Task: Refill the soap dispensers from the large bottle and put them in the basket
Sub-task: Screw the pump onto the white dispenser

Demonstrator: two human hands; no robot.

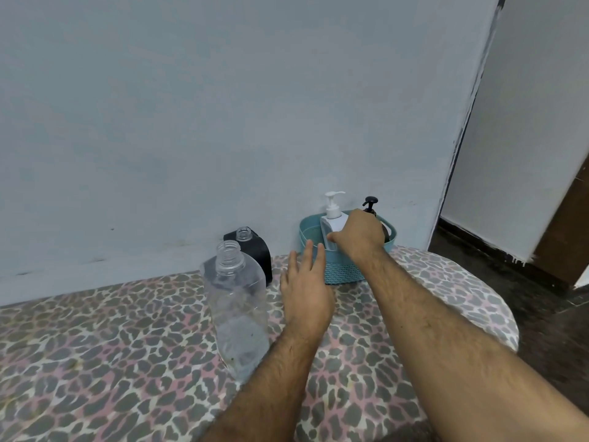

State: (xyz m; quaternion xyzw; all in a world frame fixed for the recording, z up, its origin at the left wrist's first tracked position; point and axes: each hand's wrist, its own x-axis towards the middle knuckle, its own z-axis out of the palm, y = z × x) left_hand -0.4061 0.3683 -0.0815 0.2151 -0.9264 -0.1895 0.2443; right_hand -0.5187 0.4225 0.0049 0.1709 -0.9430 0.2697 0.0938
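No legible text, labels or nos. anywhere

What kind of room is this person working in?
Probably a room in a home, not a workshop. A leopard-print cover lies over the work surface, against a plain painted wall, and a doorway with a dark floor opens to the right.
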